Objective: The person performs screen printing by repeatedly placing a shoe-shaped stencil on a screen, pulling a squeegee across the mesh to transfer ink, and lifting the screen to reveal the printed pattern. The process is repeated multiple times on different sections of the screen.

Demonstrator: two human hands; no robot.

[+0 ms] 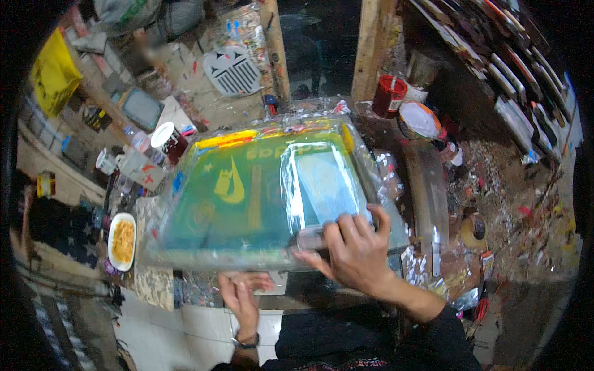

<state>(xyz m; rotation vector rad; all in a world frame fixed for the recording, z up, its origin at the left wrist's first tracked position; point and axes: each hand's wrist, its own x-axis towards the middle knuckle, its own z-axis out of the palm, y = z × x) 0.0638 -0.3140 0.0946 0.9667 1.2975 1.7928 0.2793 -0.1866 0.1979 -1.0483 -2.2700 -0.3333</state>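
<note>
A wide screen frame (216, 226) with green mesh, pale stencil shapes and lettering lies across the worktop, streaked yellow along its far edge, with glossy reflections on its right half. My right hand (346, 253) is closed on a flat squeegee-like tool (309, 240) at the screen's near right part; the tool is partly hidden by my fingers. My left hand (241, 297), slightly blurred, is just below the screen's front edge with fingers apart, beside a pale board (275, 284). I see nothing held in it.
An oval dish of orange paste (122, 241) sits left. Cups (162, 139) stand behind it; a red pot (388, 96) and round container (419, 122) stand back right. A tape roll (474, 227) lies among debris right. Stacked frames (520, 86) lean upper right.
</note>
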